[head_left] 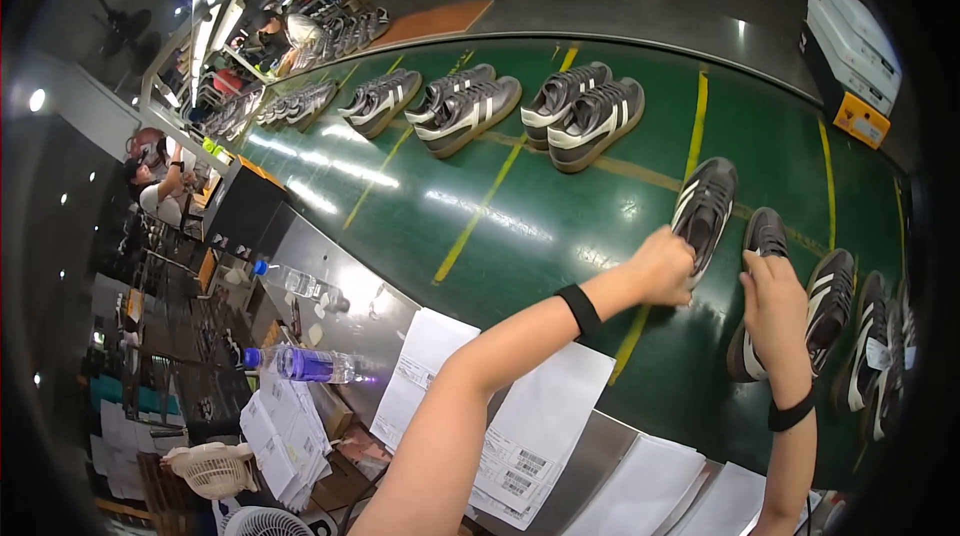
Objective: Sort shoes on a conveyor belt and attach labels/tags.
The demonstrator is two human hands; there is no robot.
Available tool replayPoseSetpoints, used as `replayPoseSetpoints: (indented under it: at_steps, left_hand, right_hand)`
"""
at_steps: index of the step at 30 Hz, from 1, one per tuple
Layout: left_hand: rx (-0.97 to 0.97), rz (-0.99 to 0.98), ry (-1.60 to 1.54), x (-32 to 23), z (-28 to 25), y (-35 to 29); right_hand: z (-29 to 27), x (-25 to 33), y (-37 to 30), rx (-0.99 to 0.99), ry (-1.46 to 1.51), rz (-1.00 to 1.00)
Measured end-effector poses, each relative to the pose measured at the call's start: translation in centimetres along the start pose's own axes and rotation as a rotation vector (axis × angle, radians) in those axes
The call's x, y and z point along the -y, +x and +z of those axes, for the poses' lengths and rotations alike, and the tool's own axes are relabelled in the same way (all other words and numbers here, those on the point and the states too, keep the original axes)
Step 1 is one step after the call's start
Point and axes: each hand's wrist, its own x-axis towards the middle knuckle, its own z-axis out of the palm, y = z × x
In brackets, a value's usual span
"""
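Observation:
My left hand (pixel 663 268) closes round the heel end of a dark sneaker (pixel 712 198) with white side stripes and a tan sole. Its toe points away from me over the green conveyor belt (pixel 540 281). Just to the right, my right hand (pixel 778 311) grips a matching sneaker (pixel 766 228) from above, covering its middle; that hand's fingertips are partly hidden. Close beside this shoe stands another striped sneaker (pixel 830 311). Black bands circle both my wrists.
Several sneaker pairs (pixel 595 116) line the belt's far side, and more sneakers (pixel 872 336) stand at right. Printed papers (pixel 535 426) and water bottles (pixel 300 281) lie along the near metal edge. Boxes (pixel 850 66) are stacked at far right. People (pixel 160 191) work at left.

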Motion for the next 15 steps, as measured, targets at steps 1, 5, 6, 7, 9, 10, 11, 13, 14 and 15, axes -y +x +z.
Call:
replayPoseSetpoints:
  at_steps: [1,5,6,7,9,10,11,13,14,15]
  left_hand:
    - [0.012,-0.028,-0.015,-1.4,0.1,-0.4]
    - [0.076,0.054,-0.109,-10.5,-3.2,-2.2]
    - [0.081,0.065,-0.158,-12.1,-4.2,-3.3]
    - [0.085,0.073,-0.207,-13.5,-5.4,-4.3]
    - [0.108,0.069,-0.325,-15.4,-7.8,-5.6]
    - [0.141,0.080,-0.380,-16.0,-8.9,-6.1]
    - [0.141,0.081,-0.377,-16.5,-9.8,-6.6]
    - [0.184,0.020,-0.445,-17.3,-10.4,-7.2]
    - [0.169,0.003,-0.420,-17.3,-10.2,-7.3]
    - [0.167,0.010,-0.423,-17.4,-10.1,-7.4]
  right_hand:
    - [0.4,0.6,0.5,-0.008,0.002,-0.005]
    - [0.0,2.5,0.7,0.197,-0.109,-0.333]
    - [-0.2,3.0,0.3,0.198,-0.141,-0.406]
    - [-0.7,3.5,-0.3,0.201,-0.172,-0.482]
    - [-2.4,4.9,-1.4,0.173,-0.191,-0.591]
    - [-3.2,5.5,-2.0,0.148,-0.161,-0.590]
    - [-3.8,6.0,-2.7,0.150,-0.151,-0.582]
    - [-3.7,6.4,-4.3,0.102,-0.087,-0.443]
    - [-3.3,6.5,-5.1,0.103,-0.094,-0.440]
    - [-2.7,6.7,-5.8,0.043,-0.017,-0.304]
